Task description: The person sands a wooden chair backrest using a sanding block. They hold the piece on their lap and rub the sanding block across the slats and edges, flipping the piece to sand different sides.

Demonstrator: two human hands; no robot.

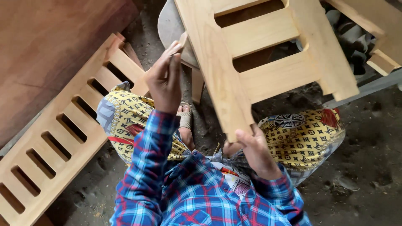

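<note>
Frame (268, 54) edge gripped by right hand (255, 152); left hand (165, 79) pinching small piece.

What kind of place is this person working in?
Probably a small woodworking shop, with work done at ground level. The right hand grips a pale slatted wooden frame, a second slatted frame lies on the dirt floor, and a reddish board lies beside it.

The right hand (255, 152) is gripping the lower corner of a pale slatted wooden frame (268, 54), which is tilting up over the lap. The left hand (165, 79) is pressing a small piece against the frame's left edge. A second slatted wooden panel (63, 134) is lying on the dirt floor (360, 175) beside a reddish board (46, 46).
</note>
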